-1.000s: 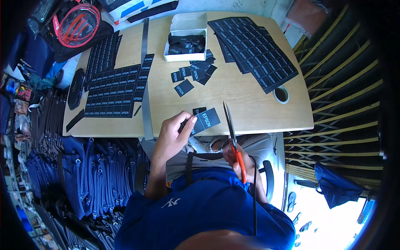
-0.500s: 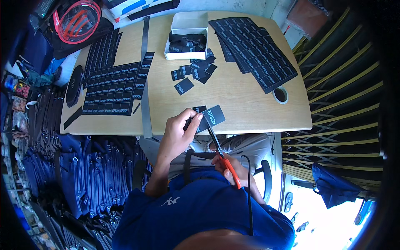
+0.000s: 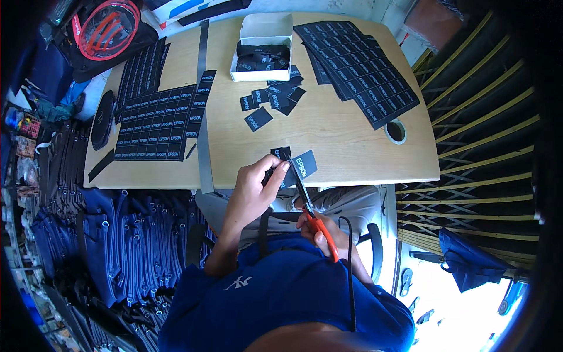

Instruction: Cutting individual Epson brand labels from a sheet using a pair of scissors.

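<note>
My left hand pinches a strip of black printed labels between thumb and fingertips, near the table's front edge. Held in my right hand is a pair of scissors with red-orange handles. Their blades point up and away from me, up against my left fingertips. They lie along the inner edge of a label at the strip's right end. Whether that label is fully severed I cannot tell. Several loose cut labels lie further back on the wooden table.
An open white box with black labels inside stands at the back. Uncut label sheets lie at the right and left. A metal ruler-like strip crosses the table. A tape roll sits at the right edge.
The end label has tilted slightly, and the scissors have shifted a little upward against the strip. My left hand stays almost in place, still pinching the strip.
</note>
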The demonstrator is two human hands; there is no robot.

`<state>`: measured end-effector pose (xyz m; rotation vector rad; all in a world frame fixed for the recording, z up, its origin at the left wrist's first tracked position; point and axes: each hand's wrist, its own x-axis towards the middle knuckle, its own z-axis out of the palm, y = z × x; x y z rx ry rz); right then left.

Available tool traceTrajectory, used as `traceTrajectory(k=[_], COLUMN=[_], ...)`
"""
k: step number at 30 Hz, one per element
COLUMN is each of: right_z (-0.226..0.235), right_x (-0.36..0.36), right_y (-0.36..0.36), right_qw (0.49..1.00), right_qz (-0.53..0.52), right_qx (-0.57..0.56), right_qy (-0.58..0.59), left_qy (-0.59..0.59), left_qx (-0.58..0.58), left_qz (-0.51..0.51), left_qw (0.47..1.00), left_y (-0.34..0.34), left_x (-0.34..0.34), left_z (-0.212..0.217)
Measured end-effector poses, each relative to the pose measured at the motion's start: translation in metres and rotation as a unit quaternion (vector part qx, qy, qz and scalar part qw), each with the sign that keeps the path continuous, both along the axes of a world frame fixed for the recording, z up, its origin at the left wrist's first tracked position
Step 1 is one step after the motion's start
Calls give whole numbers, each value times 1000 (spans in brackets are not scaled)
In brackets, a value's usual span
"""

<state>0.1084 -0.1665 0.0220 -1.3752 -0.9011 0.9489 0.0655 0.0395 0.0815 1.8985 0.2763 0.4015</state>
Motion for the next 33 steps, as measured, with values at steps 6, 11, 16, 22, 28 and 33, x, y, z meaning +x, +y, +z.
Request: traceTrajectory(k=[6, 11, 16, 22, 28, 33], right_z=[-1, 0, -2, -2, -2, -3], right_x=[1, 0, 0, -1, -1, -1], right_y=[-2, -2, -2, -2, -3, -2], right_qw=[999, 999, 999, 998, 998, 999], right_qz=[17, 10, 23, 26, 32, 23], right_qx=[-29, -23, -11, -8, -9, -24], right_qy=[11, 40, 31, 49, 46, 40], left_qy=[1, 1, 4, 1, -13, -9], left_qx=[5, 2, 1, 6, 10, 14], left_qz=[-1, 1, 1, 2, -4, -4], left_qw=[1000, 1000, 1000, 1000, 1000, 1000], left_y=[1, 0, 0, 0, 0, 0], left_x=[0, 0, 0, -1, -1, -2], left_z=[-2, -2, -1, -1, -2, -2])
